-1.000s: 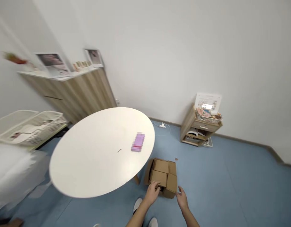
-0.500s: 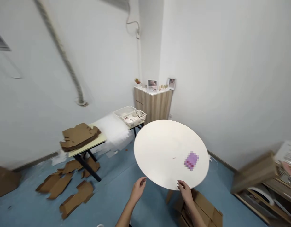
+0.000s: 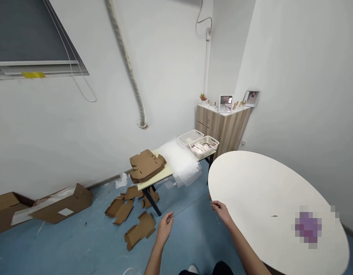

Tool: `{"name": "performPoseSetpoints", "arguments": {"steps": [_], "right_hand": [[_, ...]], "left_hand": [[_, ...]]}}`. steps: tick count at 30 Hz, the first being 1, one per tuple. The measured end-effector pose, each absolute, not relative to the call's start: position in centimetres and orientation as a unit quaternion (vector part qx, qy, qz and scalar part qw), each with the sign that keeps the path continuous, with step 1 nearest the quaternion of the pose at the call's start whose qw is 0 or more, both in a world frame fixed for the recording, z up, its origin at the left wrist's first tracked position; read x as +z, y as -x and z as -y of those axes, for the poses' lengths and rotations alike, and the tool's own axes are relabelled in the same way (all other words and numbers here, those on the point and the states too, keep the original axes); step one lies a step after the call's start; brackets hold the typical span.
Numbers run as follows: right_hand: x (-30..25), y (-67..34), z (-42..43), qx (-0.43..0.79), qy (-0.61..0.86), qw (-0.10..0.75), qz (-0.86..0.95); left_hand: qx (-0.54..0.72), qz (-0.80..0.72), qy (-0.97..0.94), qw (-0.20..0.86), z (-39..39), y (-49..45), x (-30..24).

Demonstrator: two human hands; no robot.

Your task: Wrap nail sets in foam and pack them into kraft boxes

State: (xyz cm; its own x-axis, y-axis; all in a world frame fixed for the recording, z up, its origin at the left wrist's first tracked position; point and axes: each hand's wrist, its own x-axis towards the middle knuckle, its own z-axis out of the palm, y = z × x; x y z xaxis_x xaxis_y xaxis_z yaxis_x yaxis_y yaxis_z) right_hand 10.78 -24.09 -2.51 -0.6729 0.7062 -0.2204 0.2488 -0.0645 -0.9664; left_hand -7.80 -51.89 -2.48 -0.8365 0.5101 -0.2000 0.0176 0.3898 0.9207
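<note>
- I see my left hand and right hand held well apart from each other in front of me; both are bare, the fingers loosely curled, with the thumbs not pressed shut on anything
- the round white table is the thing nearest my right hand; the fingertips overlap its left rim in my view; I cannot tell from here whether they touch it
- on that table, to the right of my right hand, lie a small dark sliver and a purple item, too pixelated for me to identify
- the cardboard piece on the blue floor is nearest my left hand in my view, ahead and to its left; more scraps lie beyond it
- farther ahead, beyond both hands and left of the round table, the stack of flattened cardboard rests on a narrow table; white sheets lie beside it, hanging over the edge; a white basket stands at the far end
- in the far corner I see a wood-grain cabinet
</note>
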Motion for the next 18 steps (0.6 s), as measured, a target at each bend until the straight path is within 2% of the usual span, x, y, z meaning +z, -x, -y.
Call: {"name": "performPoseSetpoints", "arguments": {"steps": [6, 18], "right_hand": [[-1.2, -2.9, 21.0, 0.629, 0.344, 0.176, 0.675], [-0.7, 18.1, 6.7, 0.631, 0.313, 0.171, 0.689]], "left_hand": [[0.518, -0.804, -0.153, 0.248, 49.7, 14.1, -2.5], [0.556, -0.782, -0.191, 0.206, 33.3, 33.2, 0.7]]}}
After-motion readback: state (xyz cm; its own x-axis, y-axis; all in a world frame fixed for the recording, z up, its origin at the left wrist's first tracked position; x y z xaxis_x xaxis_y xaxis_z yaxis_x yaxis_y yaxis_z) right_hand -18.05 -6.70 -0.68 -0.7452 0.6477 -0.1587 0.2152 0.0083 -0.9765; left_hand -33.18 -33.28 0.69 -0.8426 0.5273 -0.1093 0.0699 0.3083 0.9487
